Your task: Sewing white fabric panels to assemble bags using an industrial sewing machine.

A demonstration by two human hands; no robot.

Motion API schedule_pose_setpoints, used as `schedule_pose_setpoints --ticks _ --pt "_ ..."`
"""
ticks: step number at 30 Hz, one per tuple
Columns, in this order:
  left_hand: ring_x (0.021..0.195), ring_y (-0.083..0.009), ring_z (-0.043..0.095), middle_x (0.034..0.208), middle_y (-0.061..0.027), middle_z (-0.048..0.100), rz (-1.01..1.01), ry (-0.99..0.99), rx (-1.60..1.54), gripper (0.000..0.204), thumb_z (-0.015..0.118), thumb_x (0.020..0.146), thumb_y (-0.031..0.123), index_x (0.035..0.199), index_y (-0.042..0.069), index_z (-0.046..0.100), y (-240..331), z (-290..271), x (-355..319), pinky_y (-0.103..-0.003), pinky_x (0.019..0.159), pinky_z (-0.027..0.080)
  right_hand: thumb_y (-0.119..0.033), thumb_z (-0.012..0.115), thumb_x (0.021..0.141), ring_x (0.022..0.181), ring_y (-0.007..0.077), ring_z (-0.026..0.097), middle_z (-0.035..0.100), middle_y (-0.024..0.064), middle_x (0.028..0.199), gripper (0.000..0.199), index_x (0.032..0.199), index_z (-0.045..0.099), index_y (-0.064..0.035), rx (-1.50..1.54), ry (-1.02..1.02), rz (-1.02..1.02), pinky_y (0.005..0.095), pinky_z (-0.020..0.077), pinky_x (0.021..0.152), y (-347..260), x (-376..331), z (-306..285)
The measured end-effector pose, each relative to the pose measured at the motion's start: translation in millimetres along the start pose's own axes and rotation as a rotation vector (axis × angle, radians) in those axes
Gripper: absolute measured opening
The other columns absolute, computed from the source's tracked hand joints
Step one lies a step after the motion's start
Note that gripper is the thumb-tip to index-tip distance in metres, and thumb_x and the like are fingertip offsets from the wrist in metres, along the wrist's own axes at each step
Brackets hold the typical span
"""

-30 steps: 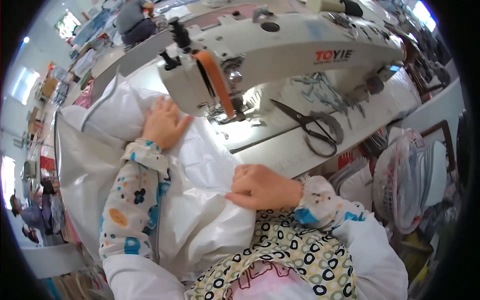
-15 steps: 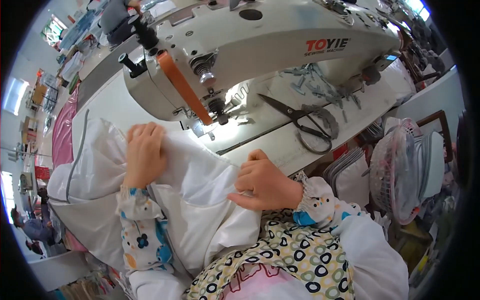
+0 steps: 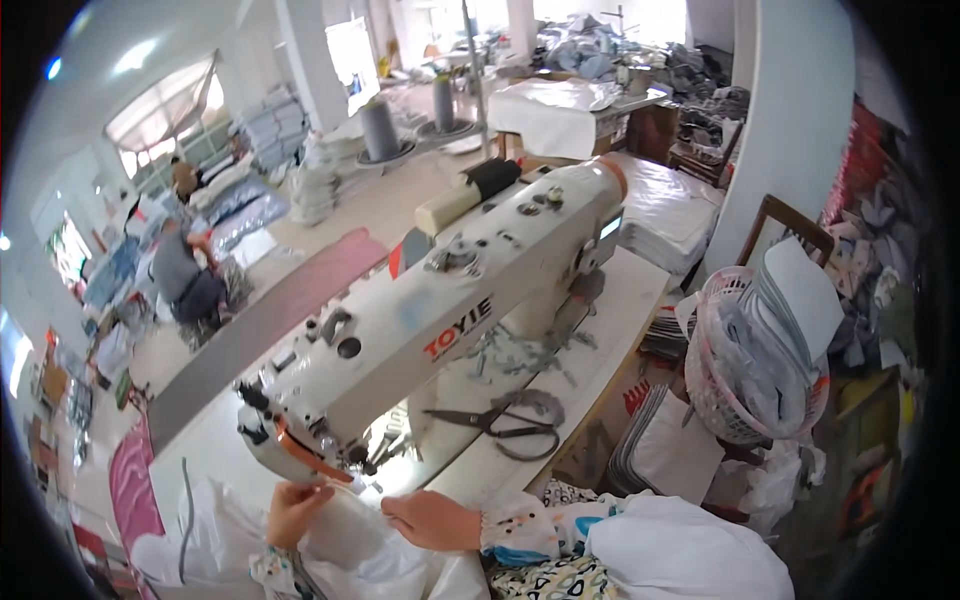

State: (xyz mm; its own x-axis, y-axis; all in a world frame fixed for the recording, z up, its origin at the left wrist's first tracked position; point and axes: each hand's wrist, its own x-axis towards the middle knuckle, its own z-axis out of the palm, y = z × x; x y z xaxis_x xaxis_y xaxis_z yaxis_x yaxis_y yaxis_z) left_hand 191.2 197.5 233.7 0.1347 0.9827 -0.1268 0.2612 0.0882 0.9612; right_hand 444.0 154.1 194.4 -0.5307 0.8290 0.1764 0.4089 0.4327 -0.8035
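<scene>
Now, step: feeding white fabric (image 3: 350, 545) under needle end of sewing machine (image 3: 440, 320), near edge of surface (image 3: 600, 330).
L hand (image 3: 297, 508): fingers pinched on fabric edge by the foot.
R hand (image 3: 432, 520): flat, fingers together, pressing fabric.
Next, prob.: align edge squarely at foot.
Count: 1 machine, 1 scissors (image 3: 497, 422), 1 pink basket (image 3: 745, 385).

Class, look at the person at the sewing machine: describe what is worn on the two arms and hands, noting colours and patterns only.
Both hands, the left hand and the right hand, are bare, with no gloves. Each forearm wears a white sleeve cover printed with blue and orange shapes, gathered at the wrist. No ring or watch is clear enough to tell.
</scene>
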Motion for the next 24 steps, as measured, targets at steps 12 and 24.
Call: schedule_pose_setpoints --ticks 12,24 --pt "0.079 -0.0306 0.062 0.095 -0.0171 0.069 0.396 -0.032 0.759 0.014 0.057 0.092 0.008 0.091 -0.003 0.066 -54 -26 35 -0.04 0.068 0.046 -0.015 0.064 0.083 0.097 0.0295 0.055 0.056 0.01 0.095 0.015 0.096 0.061 -0.0066 -0.608 0.687 0.023 0.0439 0.0431 0.086 80 -30 -93" --pt "0.095 -0.0367 0.065 0.108 -0.0293 0.065 0.22 -0.034 0.845 0.031 0.056 0.101 0.024 0.117 -0.002 0.063 -16 0 13 -0.04 0.087 0.049 -0.011 0.064 0.084 0.085 0.0348 0.06 0.064 0.0126 0.087 0.006 0.09 0.065 -0.0086 -0.583 1.257 0.58 0.0456 0.0442 0.076 152 -268 -134"
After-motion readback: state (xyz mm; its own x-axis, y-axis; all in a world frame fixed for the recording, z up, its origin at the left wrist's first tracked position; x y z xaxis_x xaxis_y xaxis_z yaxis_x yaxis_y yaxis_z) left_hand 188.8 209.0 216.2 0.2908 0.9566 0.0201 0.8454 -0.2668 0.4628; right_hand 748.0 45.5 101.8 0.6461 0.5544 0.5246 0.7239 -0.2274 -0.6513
